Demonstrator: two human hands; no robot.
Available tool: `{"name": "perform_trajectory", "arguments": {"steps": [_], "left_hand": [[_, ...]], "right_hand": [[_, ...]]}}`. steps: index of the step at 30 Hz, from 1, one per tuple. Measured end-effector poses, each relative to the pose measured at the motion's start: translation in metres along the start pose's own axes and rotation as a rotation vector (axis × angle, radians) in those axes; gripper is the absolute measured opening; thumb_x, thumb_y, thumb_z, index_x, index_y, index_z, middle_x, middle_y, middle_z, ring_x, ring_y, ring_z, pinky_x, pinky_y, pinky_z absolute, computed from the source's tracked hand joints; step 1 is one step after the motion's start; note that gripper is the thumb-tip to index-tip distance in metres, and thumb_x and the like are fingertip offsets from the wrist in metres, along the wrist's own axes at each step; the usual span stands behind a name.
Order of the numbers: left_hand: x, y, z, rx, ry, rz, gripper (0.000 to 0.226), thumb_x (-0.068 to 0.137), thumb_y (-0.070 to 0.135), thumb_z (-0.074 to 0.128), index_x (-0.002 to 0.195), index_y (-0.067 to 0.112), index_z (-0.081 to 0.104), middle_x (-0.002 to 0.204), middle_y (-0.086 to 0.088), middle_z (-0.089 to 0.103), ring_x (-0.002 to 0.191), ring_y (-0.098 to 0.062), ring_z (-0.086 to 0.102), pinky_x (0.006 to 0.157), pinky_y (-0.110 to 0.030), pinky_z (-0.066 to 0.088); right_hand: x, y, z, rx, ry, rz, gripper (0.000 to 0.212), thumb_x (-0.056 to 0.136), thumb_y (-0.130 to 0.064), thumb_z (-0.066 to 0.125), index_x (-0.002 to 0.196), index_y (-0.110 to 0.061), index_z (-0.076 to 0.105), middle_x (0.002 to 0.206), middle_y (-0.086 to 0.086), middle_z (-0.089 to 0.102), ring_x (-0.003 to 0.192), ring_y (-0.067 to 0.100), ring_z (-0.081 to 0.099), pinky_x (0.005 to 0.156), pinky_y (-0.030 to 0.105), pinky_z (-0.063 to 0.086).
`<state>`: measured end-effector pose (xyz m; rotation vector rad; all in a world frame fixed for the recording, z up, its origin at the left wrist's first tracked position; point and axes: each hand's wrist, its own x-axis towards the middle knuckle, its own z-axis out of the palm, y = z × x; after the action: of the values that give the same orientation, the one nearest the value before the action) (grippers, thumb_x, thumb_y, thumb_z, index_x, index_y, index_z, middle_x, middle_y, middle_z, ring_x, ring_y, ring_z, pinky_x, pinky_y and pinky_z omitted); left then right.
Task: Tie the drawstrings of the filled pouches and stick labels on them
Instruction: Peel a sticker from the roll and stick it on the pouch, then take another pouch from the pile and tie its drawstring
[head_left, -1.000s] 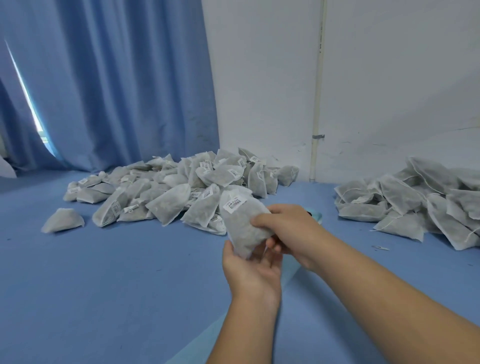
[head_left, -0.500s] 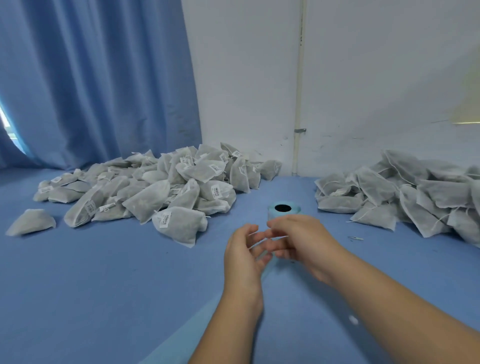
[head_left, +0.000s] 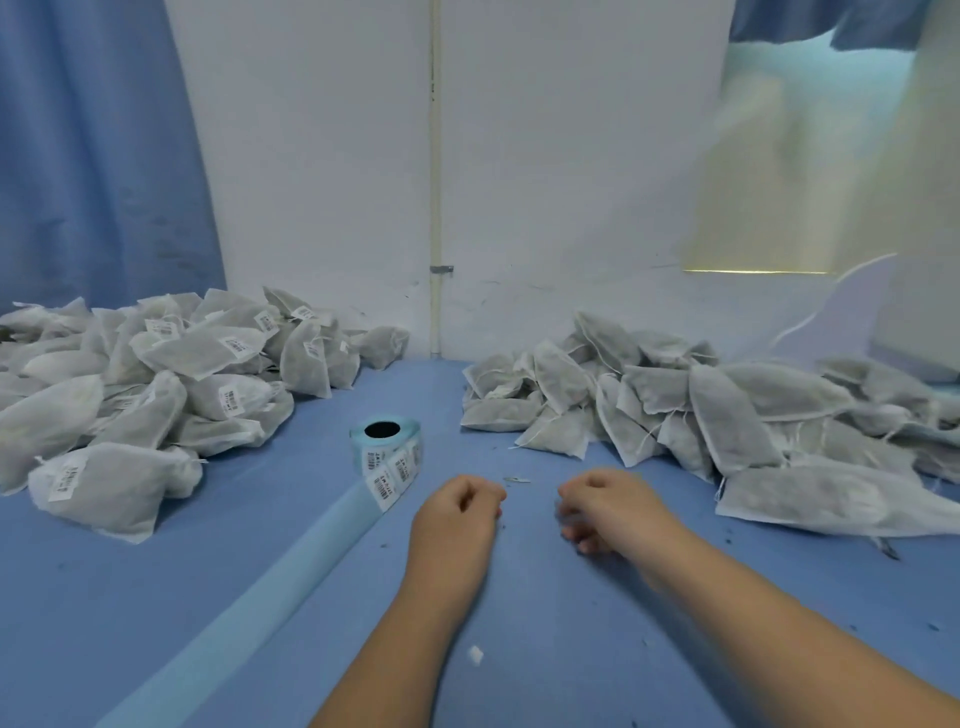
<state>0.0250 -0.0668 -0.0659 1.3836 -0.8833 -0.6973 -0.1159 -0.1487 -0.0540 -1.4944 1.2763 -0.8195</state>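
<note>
table: blue surface under both hands, carrying everything below.
unlabelled pile: grey filled pouches with loose white strings, heaped beyond and outward of the right hand, back to the wall.
labelled pile: pouches bearing white barcode labels, beyond and well outward of the left hand.
nearest pouch: lies flat, just outward of the right hand and apart from it. its long axis runs sideways, away from that hand. thread ends show at the end nearer the hand, so that is probably the mouth, though i cannot be sure.
handling: judged light, soft and limp, with loose fill that will shift and sag. the thin fabric looks easy to snag. best taken at the neck just below the strings, body hanging, then the strings drawn snug.
backing strip: pale blue, trailing from the roll past the outer side of the left hand toward the person.
label roll: stands on end, core hole up, just beyond the left hand and slightly outward. printed labels face the hands.
left hand: fingers loosely curled, nothing in it.
right hand: blurred, fingers loosely curled under, nothing seen in it. the two hands are apart.
step: judged between pouches. the next pick is likely from the unlabelled pile.
</note>
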Motion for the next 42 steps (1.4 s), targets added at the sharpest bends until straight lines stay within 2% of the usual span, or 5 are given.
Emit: {"name": "perform_trajectory", "arguments": {"steps": [5, 13, 26, 32, 42], "left_hand": [[0.005, -0.01, 0.003, 0.105, -0.003, 0.041, 0.017, 0.089, 0.019, 0.059, 0.074, 0.018, 0.067, 0.06, 0.01, 0.062, 0.054, 0.0, 0.053, 0.052, -0.009, 0.04], [0.008, -0.016, 0.008, 0.149, 0.008, 0.05, 0.016, 0.088, 0.018, 0.056, 0.074, 0.015, 0.064, 0.064, 0.006, 0.059, 0.05, -0.001, 0.045, 0.052, -0.01, 0.038], [0.012, -0.018, 0.006, 0.17, 0.014, 0.063, 0.017, 0.089, 0.019, 0.054, 0.077, 0.013, 0.064, 0.065, 0.005, 0.058, 0.053, 0.0, 0.046, 0.056, -0.01, 0.04], [0.009, -0.017, 0.006, 0.158, 0.009, 0.077, 0.017, 0.089, 0.018, 0.054, 0.077, 0.013, 0.064, 0.064, 0.006, 0.056, 0.05, -0.001, 0.043, 0.051, -0.009, 0.037], [-0.003, -0.006, 0.008, 0.082, 0.042, 0.19, 0.014, 0.089, 0.033, 0.062, 0.102, 0.033, 0.057, 0.101, 0.011, 0.061, 0.076, 0.002, 0.059, 0.068, -0.015, 0.042]], "right_hand": [[0.046, 0.005, -0.015, -0.218, 0.178, -0.095, 0.014, 0.082, -0.013, 0.056, 0.091, -0.012, 0.066, 0.078, 0.001, 0.068, 0.07, 0.023, 0.067, 0.073, 0.042, 0.056], [0.121, -0.031, 0.011, -0.666, 0.181, -0.402, 0.05, 0.089, -0.015, 0.05, 0.137, -0.024, 0.05, 0.141, 0.013, 0.037, 0.123, 0.024, 0.046, 0.097, 0.024, 0.034], [0.151, -0.047, 0.014, -0.616, 0.359, -0.205, 0.028, 0.092, -0.011, 0.051, 0.118, -0.001, 0.049, 0.115, 0.021, 0.053, 0.099, 0.032, 0.052, 0.071, 0.029, 0.035], [0.105, -0.048, -0.003, -0.546, 0.377, -0.366, 0.022, 0.085, -0.013, 0.054, 0.067, 0.0, 0.051, 0.065, 0.008, 0.046, 0.067, 0.026, 0.045, 0.048, 0.027, 0.025], [-0.035, -0.024, -0.008, 0.09, -0.028, -0.219, 0.019, 0.085, -0.017, 0.066, 0.068, -0.016, 0.072, 0.069, 0.0, 0.065, 0.062, 0.012, 0.059, 0.073, 0.036, 0.054]]}}
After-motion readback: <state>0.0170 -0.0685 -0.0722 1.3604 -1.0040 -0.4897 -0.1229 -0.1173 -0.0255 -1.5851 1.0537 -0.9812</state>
